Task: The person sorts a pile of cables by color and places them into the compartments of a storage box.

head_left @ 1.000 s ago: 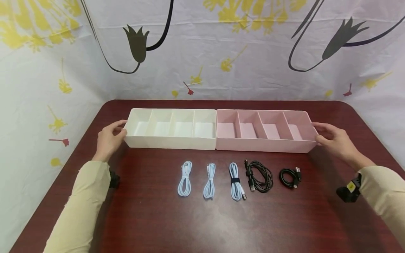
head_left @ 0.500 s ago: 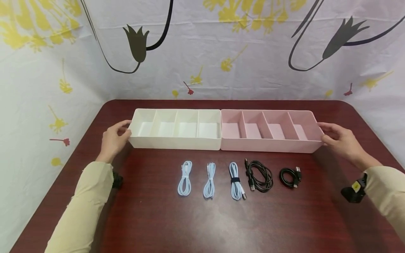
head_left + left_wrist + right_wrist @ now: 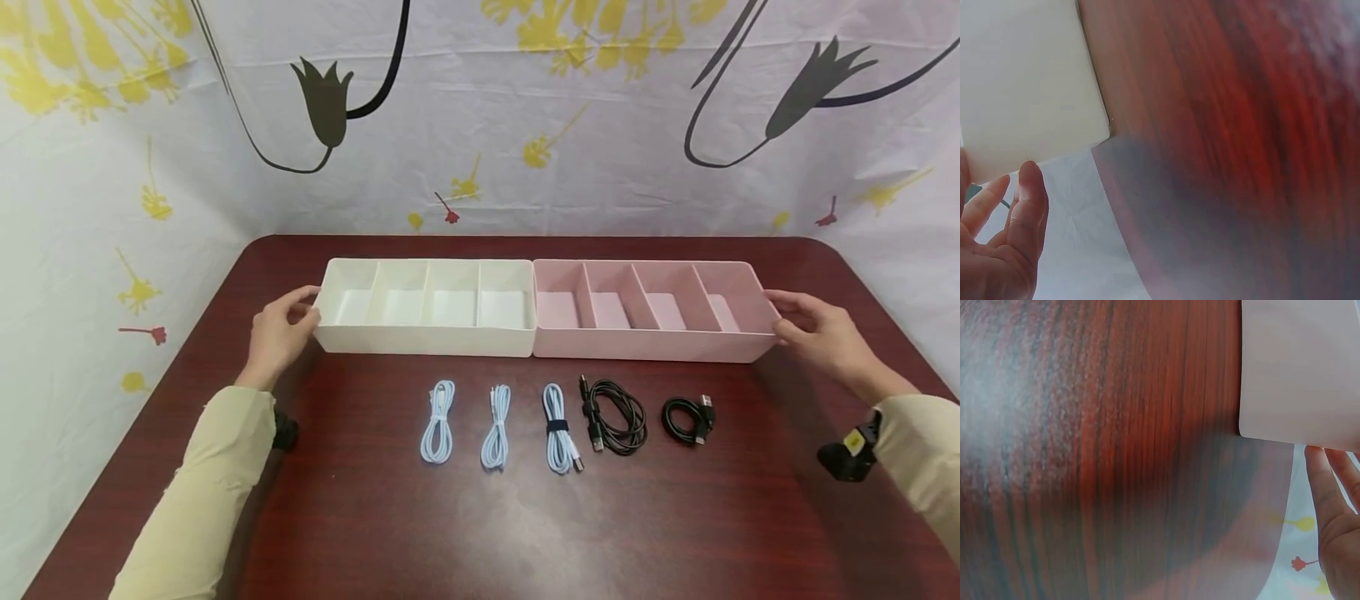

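Observation:
A white divided box (image 3: 423, 340) and a pink divided box (image 3: 645, 343) stand end to end on the table, touching. My left hand (image 3: 279, 335) touches the white box's left end with its fingertips and thumb. At the pink box's right end, my right hand (image 3: 828, 342) touches the outer wall. Both wrist views show fingertips against the box ends: white box (image 3: 1029, 87) on the left, pink box (image 3: 1304, 375) on the right. In front lie three coiled light blue cables (image 3: 437, 422), one with a dark strap, and two coiled black cables, a larger (image 3: 618, 417) and a smaller one (image 3: 682, 421).
The dark red wooden table (image 3: 360, 533) has rounded far corners. A white cloth (image 3: 480, 100) with printed flowers hangs behind it and at both sides. Each box is split by dividers into several compartments, and their floors are bare.
Both boxes have slid a little to the right along the table, still end to end. Both hands have moved right with them. The cables lie where they were.

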The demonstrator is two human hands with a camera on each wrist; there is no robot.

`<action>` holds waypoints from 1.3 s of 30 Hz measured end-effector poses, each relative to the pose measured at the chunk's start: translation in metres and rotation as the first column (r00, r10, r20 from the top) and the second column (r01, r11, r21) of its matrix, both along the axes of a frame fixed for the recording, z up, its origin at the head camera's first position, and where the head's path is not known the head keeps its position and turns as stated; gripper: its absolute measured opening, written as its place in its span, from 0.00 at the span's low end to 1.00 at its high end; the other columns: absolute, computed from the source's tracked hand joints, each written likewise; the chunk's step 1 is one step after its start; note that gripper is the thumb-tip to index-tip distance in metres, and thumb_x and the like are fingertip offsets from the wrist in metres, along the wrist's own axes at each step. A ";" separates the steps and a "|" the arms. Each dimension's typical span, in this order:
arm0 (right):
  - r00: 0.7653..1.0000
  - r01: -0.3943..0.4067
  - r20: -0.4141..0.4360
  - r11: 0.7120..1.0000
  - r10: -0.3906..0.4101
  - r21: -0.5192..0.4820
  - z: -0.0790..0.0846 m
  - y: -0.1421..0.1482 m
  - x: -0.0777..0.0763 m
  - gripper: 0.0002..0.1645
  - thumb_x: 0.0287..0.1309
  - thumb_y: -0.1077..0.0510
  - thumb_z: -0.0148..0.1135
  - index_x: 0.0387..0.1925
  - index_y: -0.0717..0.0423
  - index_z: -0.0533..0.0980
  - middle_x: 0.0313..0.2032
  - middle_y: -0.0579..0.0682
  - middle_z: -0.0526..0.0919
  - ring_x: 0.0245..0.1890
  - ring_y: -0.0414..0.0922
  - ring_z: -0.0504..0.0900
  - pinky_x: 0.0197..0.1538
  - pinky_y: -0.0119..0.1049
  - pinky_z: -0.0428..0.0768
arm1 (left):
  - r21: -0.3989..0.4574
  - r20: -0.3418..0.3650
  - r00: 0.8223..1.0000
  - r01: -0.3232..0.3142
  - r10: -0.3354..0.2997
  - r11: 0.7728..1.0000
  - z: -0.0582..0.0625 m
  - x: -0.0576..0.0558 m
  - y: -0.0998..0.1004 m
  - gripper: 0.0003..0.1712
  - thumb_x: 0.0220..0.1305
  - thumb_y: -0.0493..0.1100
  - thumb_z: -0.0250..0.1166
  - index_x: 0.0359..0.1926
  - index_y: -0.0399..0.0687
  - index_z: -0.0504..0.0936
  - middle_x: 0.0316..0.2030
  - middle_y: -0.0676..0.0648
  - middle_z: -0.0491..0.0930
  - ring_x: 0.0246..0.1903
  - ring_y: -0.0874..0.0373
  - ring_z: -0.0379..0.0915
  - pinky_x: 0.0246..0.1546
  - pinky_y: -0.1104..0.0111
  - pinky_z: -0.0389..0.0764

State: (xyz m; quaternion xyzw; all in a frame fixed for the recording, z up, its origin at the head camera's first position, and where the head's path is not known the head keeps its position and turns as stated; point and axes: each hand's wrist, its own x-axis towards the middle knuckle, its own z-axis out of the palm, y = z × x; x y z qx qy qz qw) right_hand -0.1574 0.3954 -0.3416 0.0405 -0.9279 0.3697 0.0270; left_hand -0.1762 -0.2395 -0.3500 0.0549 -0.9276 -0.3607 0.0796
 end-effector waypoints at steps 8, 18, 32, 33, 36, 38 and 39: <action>1.000 0.019 0.011 1.000 -0.019 0.024 0.001 0.006 0.001 0.27 0.61 0.59 0.49 0.60 0.65 0.60 0.37 0.20 0.65 0.28 0.21 0.71 0.26 0.23 0.74 | -0.008 -0.013 1.000 0.020 -0.020 1.000 0.000 0.002 0.004 0.21 0.61 0.41 0.51 0.56 0.47 0.71 0.38 0.39 0.76 0.29 0.50 0.73 0.23 0.67 0.73; 1.000 -0.011 -0.008 0.998 0.011 -0.057 -0.001 0.016 0.003 0.27 0.60 0.63 0.50 0.61 0.61 0.61 0.37 0.18 0.67 0.31 0.18 0.70 0.27 0.19 0.72 | 0.001 -0.028 0.999 0.034 -0.034 0.999 -0.001 0.003 0.011 0.21 0.61 0.41 0.51 0.56 0.46 0.71 0.38 0.39 0.76 0.31 0.50 0.74 0.23 0.69 0.72; 0.999 -0.016 0.030 0.999 0.017 -0.032 0.000 0.019 0.001 0.28 0.61 0.61 0.49 0.62 0.58 0.59 0.36 0.17 0.66 0.31 0.18 0.69 0.27 0.20 0.72 | 0.017 -0.018 1.000 -0.014 0.014 1.000 -0.006 0.004 0.014 0.21 0.59 0.42 0.52 0.55 0.50 0.72 0.37 0.42 0.76 0.30 0.52 0.73 0.18 0.60 0.74; 0.999 -0.018 0.031 0.999 0.019 -0.034 0.000 0.019 0.001 0.28 0.61 0.61 0.49 0.62 0.58 0.59 0.37 0.18 0.66 0.32 0.18 0.70 0.27 0.20 0.72 | 0.021 -0.019 1.000 -0.014 0.014 1.000 -0.006 0.005 0.014 0.21 0.60 0.43 0.52 0.55 0.50 0.72 0.37 0.42 0.76 0.30 0.52 0.73 0.18 0.60 0.74; 0.999 -0.030 0.032 0.999 0.030 -0.020 0.000 0.020 0.001 0.28 0.61 0.61 0.48 0.63 0.58 0.58 0.38 0.20 0.67 0.32 0.18 0.70 0.28 0.20 0.72 | 0.030 -0.028 0.999 -0.018 0.019 0.999 -0.004 0.007 0.015 0.21 0.60 0.44 0.52 0.55 0.50 0.72 0.37 0.41 0.76 0.30 0.52 0.73 0.18 0.60 0.74; 0.999 -0.036 0.032 0.999 0.036 -0.006 0.000 0.018 0.000 0.28 0.61 0.61 0.48 0.63 0.59 0.58 0.38 0.21 0.67 0.31 0.19 0.70 0.27 0.20 0.72 | 0.035 -0.039 0.999 -0.011 0.013 0.999 -0.003 0.009 0.014 0.21 0.60 0.43 0.52 0.55 0.49 0.72 0.38 0.39 0.76 0.30 0.51 0.73 0.20 0.64 0.73; 0.999 -0.036 0.028 0.999 0.036 0.005 0.000 0.017 0.000 0.28 0.61 0.61 0.48 0.63 0.59 0.58 0.38 0.21 0.67 0.30 0.19 0.70 0.27 0.20 0.72 | 0.039 -0.041 0.999 -0.013 0.015 0.999 -0.002 0.010 0.014 0.21 0.59 0.43 0.52 0.54 0.49 0.73 0.38 0.39 0.76 0.30 0.51 0.73 0.20 0.64 0.73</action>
